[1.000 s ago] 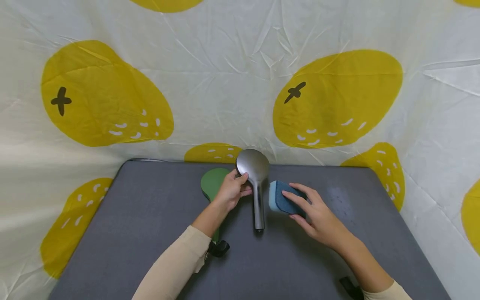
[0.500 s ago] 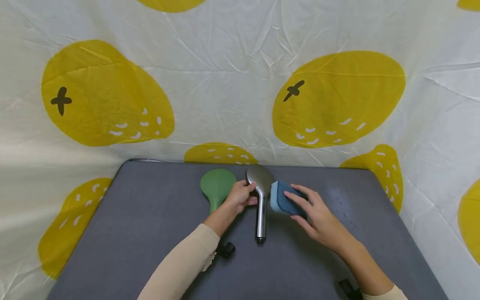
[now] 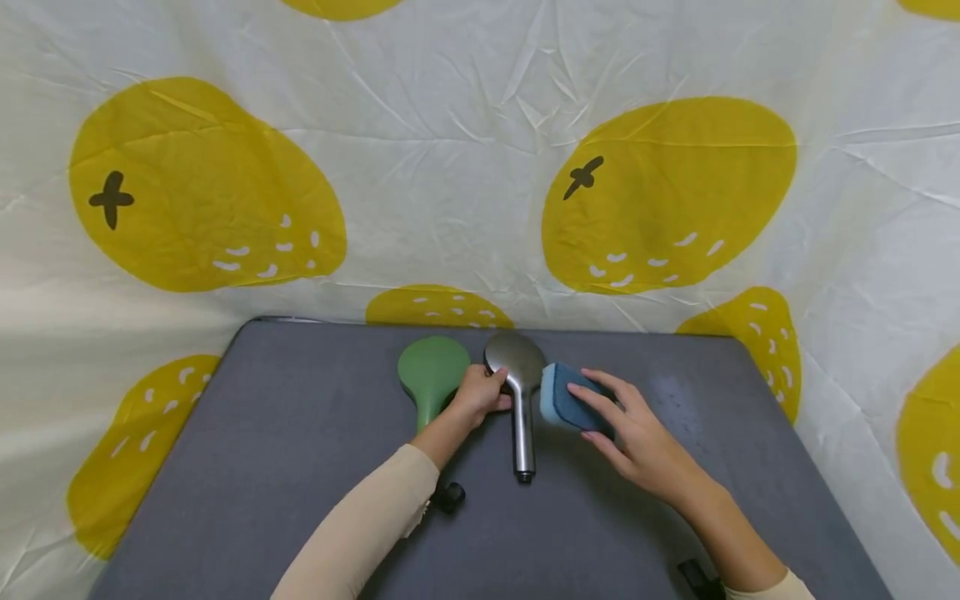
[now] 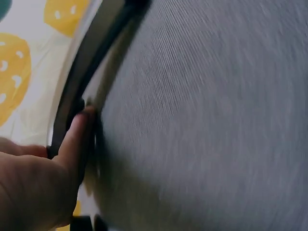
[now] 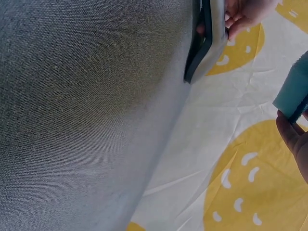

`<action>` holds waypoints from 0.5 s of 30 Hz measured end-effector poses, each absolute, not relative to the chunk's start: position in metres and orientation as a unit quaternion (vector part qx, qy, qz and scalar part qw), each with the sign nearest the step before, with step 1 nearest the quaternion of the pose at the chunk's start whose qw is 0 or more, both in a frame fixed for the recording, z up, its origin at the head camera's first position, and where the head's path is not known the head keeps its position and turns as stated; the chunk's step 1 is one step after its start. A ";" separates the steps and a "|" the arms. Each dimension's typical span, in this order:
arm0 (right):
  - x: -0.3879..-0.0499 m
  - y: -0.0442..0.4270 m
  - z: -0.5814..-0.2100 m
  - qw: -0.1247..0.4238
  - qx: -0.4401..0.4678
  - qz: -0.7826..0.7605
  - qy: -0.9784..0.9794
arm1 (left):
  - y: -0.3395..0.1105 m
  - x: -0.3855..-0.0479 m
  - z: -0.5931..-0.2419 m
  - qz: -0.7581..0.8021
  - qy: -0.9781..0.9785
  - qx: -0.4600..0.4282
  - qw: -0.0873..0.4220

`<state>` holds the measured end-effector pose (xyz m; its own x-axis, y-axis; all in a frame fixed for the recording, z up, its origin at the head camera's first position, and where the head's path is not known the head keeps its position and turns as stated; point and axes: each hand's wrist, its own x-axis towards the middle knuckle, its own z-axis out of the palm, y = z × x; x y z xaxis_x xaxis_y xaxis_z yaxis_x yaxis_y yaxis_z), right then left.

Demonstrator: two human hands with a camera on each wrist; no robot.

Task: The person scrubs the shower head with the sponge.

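**Silver shower head (image 3: 522, 408) near the far edge**

My left hand (image 3: 480, 395) pinches its rim, the tabletop's (image 3: 300, 433) edge just behind. Right of it, my right hand (image 3: 637, 437) pinches a blue sponge (image 3: 564, 403); left of it lies a green shower head (image 3: 431, 367). Head view crowds sponge against it; right-wrist view shows open room between.

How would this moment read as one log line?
left hand: pinches silver shower head | right hand: holds blue sponge, apart from silver shower head | green shower head: on gray table
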<state>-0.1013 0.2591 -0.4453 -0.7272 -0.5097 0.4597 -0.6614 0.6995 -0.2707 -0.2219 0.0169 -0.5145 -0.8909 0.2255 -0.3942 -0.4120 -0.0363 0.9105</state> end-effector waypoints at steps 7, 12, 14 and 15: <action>-0.101 0.259 -0.445 0.175 0.327 0.212 -0.904 | 0.010 -0.222 -0.511 0.668 0.705 -0.046 0.234; -0.102 0.259 -0.446 0.169 0.332 0.215 -0.903 | 0.009 -0.223 -0.515 0.649 0.721 -0.046 0.240; -0.101 0.258 -0.446 0.168 0.333 0.217 -0.902 | 0.009 -0.223 -0.515 0.642 0.726 -0.045 0.242; -0.101 0.258 -0.446 0.168 0.332 0.218 -0.902 | 0.009 -0.223 -0.515 0.640 0.727 -0.047 0.244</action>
<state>-0.1009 0.2577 -0.4463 -0.7225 -0.5268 0.4478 -0.6730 0.6843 -0.2809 -0.2232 0.0089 -0.5153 -0.8766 0.2442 -0.4146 -0.3801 0.1767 0.9079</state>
